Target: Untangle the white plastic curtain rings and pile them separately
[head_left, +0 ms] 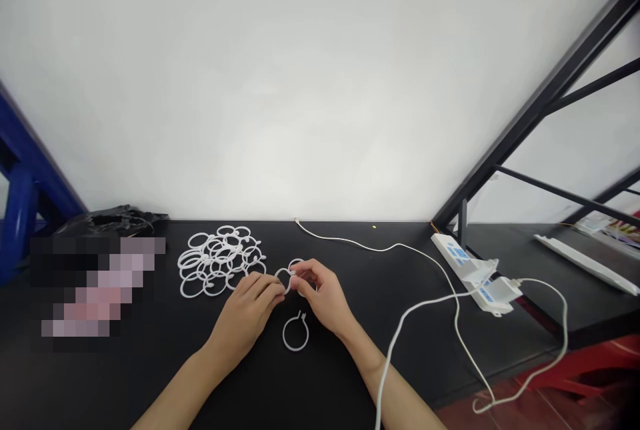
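Both hands meet over the black table, closed on a thin white plastic ring (283, 270) between them. My left hand (250, 307) pinches its lower left side. With thumb and fingertips, my right hand (320, 293) grips its right side, where a small tab seems to be. Partly hidden behind my right hand is another white ring (296, 260). Nearer to me lies an open ring (295, 349), its gap and two small end tabs pointing away. To the left of my hands, a loose pile of several white rings (216, 265) overlaps on the tabletop.
A white power strip (453, 250) with a plugged-in adapter lies to the right. White cables (400, 343) loop across the right side and over the table edge. A black plastic bag (107, 220) is at the back left, beside a blurred-out area. Dark metal frame bars (545, 107) rise at right.
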A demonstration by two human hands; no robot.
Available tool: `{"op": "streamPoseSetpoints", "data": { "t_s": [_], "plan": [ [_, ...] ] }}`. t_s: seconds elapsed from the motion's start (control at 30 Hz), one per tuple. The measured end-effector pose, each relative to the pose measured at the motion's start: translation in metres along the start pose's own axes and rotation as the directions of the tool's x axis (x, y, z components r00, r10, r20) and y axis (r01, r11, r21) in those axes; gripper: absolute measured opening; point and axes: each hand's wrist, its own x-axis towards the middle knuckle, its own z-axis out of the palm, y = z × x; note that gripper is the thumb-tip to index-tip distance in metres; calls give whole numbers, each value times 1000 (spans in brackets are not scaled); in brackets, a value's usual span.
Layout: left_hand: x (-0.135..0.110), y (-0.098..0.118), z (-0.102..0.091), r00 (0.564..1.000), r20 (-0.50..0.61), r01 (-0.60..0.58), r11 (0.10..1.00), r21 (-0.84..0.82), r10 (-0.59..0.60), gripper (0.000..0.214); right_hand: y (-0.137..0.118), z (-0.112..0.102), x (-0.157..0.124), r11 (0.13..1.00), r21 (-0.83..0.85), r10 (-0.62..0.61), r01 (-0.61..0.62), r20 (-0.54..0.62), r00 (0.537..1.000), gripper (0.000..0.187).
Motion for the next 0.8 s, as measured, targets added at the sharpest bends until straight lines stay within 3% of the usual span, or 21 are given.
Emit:
{"op": "streamPoseSetpoints", "data": {
  "t_s": [0.13, 0.23, 0.37, 0.57, 0.7, 0.8],
  "plan": [
    [0, 2, -3, 1000, 4, -7, 1000, -27, 7, 16, -2, 4, -1, 999, -19, -31, 31, 17, 999, 24],
    [0, 3, -4, 1000, 17, -1, 999, -49, 2, 16, -5, 7, -2, 996, -77, -57, 54, -29, 998, 12],
    [0, 1, -1, 1000, 27, 11, 998, -64, -9, 15, -6, 6, -3, 998, -65, 6, -9, -51, 999, 5],
    [-1, 0, 2, 998, 64, 19, 999, -39, -16, 13, -4, 2, -1, 999, -34, 35, -35, 17, 999, 11],
    [1, 0, 1, 999, 42, 34, 999, -43, -32, 13, -6, 3, -1, 994, -109, 16, -16, -7, 1000, 10],
    [3, -4, -2, 998, 1, 57, 998, -9, -57, 11, -7, 2, 0, 978, -208, -34, 20, -62, 998, 23]
  ]
}}
